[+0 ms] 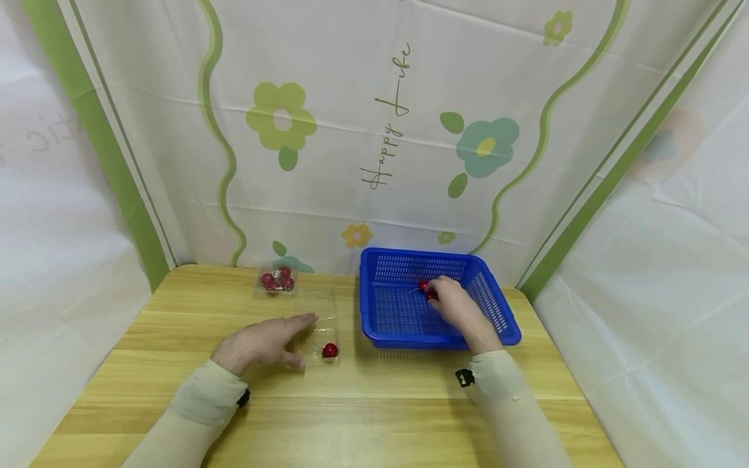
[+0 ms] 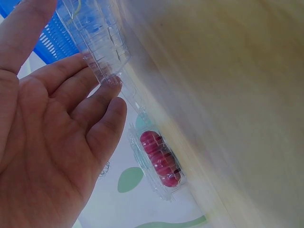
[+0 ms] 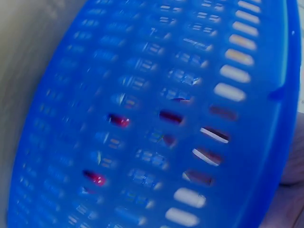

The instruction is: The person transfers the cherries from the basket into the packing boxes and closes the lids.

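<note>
Pale sleeves (image 1: 190, 409) lie nearest us. The left hand (image 1: 263, 341), thumb apart, is at a clear box (image 2: 99, 35); in the basket (image 1: 409, 342), we cannot tell whether the right hand (image 1: 458, 307) grips a cherry (image 1: 432, 295).

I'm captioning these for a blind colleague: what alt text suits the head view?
A person's right hand touches red cherries in a blue basket, while the left hand is at an open clear plastic box holding one cherry. Another clear box of red fruit sits farther back on the wooden table.
</note>
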The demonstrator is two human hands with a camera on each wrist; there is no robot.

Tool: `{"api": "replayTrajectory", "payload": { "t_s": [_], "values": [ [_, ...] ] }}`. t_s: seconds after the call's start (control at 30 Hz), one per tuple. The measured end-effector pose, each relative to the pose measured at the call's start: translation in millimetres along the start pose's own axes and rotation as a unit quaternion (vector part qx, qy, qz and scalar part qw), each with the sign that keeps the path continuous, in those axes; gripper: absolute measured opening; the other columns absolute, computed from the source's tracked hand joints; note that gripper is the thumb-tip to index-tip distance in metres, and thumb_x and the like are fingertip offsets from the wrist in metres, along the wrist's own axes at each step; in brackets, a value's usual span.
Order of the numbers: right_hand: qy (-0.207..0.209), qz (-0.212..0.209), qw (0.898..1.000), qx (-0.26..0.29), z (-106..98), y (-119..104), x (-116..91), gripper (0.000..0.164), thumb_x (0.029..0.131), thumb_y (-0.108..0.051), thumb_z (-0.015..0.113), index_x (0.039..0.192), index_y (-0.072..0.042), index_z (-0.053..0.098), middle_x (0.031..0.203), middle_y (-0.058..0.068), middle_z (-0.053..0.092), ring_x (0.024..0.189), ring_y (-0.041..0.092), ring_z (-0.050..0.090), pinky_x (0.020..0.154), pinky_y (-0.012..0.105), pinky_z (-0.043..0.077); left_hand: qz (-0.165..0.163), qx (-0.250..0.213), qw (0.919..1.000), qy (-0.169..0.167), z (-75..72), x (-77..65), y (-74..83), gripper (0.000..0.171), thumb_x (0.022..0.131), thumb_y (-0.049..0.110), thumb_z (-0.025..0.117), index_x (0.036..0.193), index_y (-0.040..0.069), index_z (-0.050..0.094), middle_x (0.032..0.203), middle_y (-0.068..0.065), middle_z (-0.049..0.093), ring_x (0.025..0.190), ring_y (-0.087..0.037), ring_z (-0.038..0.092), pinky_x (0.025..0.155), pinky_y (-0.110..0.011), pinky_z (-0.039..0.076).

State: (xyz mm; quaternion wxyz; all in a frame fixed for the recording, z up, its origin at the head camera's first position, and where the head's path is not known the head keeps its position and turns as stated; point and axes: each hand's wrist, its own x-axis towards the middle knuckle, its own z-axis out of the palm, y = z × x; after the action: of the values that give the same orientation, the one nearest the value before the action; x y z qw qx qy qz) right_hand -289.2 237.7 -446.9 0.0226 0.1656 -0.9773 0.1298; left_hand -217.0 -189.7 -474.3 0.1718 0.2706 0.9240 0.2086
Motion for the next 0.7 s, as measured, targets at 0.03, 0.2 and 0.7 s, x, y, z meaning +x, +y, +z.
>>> {"api": "replayTrajectory", "payload": {
  "t_s": [0.03,0.2,0.7],
  "values": [
    [0.001,-0.004,1.000,0.001,1,-2,1,0.023,0.108,-0.003,0.083,0.129,0.006,0.082,0.124,0.022,0.080,0.118,0.039,0.079,0.106,0.054,0.070,0.000,0.000,1.0000,0.000,0.1,0.0,0.0,0.101,0.099,0.033,0.096,0.178,-0.001,0.044,0.185,-0.025,0.047,0.168,-0.054,0.051,0.138,-0.069,0.045],
    [0.005,-0.019,1.000,0.008,2,-13,4,0.021,0.108,-0.002,0.083,0.127,0.005,0.082,0.123,0.021,0.079,0.116,0.038,0.079,0.102,0.052,0.072,-0.002,-0.001,1.0000,-0.001,0.1,-0.1,0.3,0.101,0.100,0.032,0.096,0.178,-0.001,0.043,0.186,-0.025,0.046,0.168,-0.054,0.051,0.138,-0.069,0.045],
    [0.019,-0.047,0.998,0.043,-3,-46,6,0.022,0.110,-0.011,0.084,0.129,0.001,0.082,0.124,0.017,0.080,0.115,0.033,0.079,0.100,0.048,0.072,0.000,-0.002,1.0000,0.003,-0.4,-0.8,0.2,0.100,0.099,0.032,0.097,0.178,-0.001,0.044,0.185,-0.025,0.048,0.168,-0.053,0.052,0.138,-0.069,0.046]
  ]
}}
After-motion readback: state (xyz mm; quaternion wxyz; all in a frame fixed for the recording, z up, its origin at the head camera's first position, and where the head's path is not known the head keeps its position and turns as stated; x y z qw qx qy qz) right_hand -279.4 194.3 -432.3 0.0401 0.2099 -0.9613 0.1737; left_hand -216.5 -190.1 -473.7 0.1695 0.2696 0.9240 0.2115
